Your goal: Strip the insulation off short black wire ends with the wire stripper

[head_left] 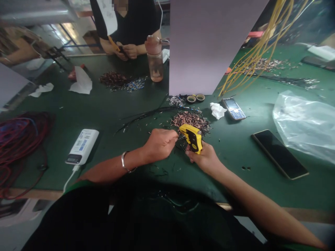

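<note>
My right hand (206,157) is wrapped round a yellow-and-black hand tool (192,137) that looks like a wire stripper, its head pointing up and left. Close beside the tool's head, my left hand (162,143) is closed in a pinch, with a bracelet on the wrist. Whatever sits between its fingertips is too small to make out. Just behind the tool lies a pile of short copper-coloured pieces (187,118). Thin black wires (146,114) stretch out to the left of that pile, and small black scraps (162,170) are scattered in front of my hands.
A white power bank (82,146) and red cable coils (21,146) lie left. To the right are a keypad phone (233,108), a smartphone (280,153) and a plastic bag (306,122). Behind stand a pale panel (209,45), a bottle (155,62) and another person (138,21).
</note>
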A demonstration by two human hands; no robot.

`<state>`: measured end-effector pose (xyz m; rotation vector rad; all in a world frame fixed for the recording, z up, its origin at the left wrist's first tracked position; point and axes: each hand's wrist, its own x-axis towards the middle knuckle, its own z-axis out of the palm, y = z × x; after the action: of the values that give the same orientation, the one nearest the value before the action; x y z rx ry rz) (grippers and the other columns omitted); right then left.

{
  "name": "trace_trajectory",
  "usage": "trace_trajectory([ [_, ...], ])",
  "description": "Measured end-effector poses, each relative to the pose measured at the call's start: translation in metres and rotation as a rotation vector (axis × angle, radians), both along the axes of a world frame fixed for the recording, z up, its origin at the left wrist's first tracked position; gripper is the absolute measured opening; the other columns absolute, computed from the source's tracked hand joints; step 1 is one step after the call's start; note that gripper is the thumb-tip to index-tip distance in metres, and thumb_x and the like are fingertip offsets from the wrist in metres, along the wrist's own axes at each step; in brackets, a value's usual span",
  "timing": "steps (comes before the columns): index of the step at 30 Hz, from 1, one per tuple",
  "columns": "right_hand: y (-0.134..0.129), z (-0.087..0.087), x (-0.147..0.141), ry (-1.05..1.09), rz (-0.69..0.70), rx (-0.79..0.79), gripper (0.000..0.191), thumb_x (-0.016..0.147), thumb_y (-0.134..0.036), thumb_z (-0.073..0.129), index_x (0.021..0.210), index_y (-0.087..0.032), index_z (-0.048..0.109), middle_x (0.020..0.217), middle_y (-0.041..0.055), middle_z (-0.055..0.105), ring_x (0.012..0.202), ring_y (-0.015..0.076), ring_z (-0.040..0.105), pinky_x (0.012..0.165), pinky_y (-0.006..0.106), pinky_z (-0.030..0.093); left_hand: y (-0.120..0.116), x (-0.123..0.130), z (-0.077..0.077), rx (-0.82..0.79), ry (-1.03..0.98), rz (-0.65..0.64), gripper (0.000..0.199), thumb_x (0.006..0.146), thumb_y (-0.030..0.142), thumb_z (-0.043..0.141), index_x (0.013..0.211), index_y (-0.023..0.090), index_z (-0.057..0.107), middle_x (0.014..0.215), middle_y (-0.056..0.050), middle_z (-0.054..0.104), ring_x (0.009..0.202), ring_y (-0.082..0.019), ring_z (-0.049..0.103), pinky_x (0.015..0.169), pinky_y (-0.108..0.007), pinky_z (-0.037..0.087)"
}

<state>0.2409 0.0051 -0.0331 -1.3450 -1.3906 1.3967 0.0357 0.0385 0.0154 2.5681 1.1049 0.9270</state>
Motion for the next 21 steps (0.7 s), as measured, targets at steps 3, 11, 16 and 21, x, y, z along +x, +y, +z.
trace_trajectory([
  [3, -0.001, 0.008, 0.001, 0.094, 0.003, -0.067, 0.018, 0.068, -0.026, 0.071, 0.076, -0.02, 0.057, 0.056, -0.0034, 0.056, 0.047, 0.0128, 0.051, 0.05, 0.031, 0.043, 0.005, -0.003, 0.003, -0.092, -0.07, 0.029, 0.023, 0.088, 0.017, 0.05, 0.068, 0.018, 0.061, 0.055, 0.002, 0.059, 0.052, -0.009, 0.055, 0.051, -0.022, 0.038],
  [11, -0.006, 0.021, 0.003, 0.3, 0.067, -0.198, 0.019, 0.065, -0.021, 0.074, 0.076, -0.018, 0.059, 0.051, -0.0042, 0.055, 0.043, 0.0129, 0.05, 0.047, 0.032, 0.044, 0.031, -0.014, 0.006, -0.235, -0.179, 0.075, 0.019, 0.083, 0.019, 0.056, 0.067, 0.016, 0.066, 0.058, 0.001, 0.063, 0.053, -0.008, 0.054, 0.052, -0.022, 0.038],
  [16, -0.001, 0.019, 0.001, 0.278, 0.01, -0.172, 0.019, 0.064, -0.023, 0.074, 0.072, -0.019, 0.057, 0.05, -0.0048, 0.054, 0.042, 0.0125, 0.049, 0.045, 0.032, 0.043, 0.017, -0.006, -0.001, -0.122, -0.128, 0.036, 0.021, 0.087, 0.018, 0.053, 0.068, 0.017, 0.063, 0.055, 0.003, 0.06, 0.051, -0.008, 0.054, 0.052, -0.021, 0.039],
  [21, -0.001, 0.014, 0.0, 0.17, 0.022, -0.129, 0.019, 0.066, -0.026, 0.074, 0.075, -0.019, 0.058, 0.051, -0.0037, 0.056, 0.044, 0.0134, 0.051, 0.048, 0.031, 0.043, 0.0, 0.002, -0.002, -0.056, -0.073, 0.002, 0.021, 0.089, 0.017, 0.051, 0.07, 0.019, 0.061, 0.057, 0.002, 0.06, 0.054, -0.009, 0.056, 0.053, -0.022, 0.041],
])
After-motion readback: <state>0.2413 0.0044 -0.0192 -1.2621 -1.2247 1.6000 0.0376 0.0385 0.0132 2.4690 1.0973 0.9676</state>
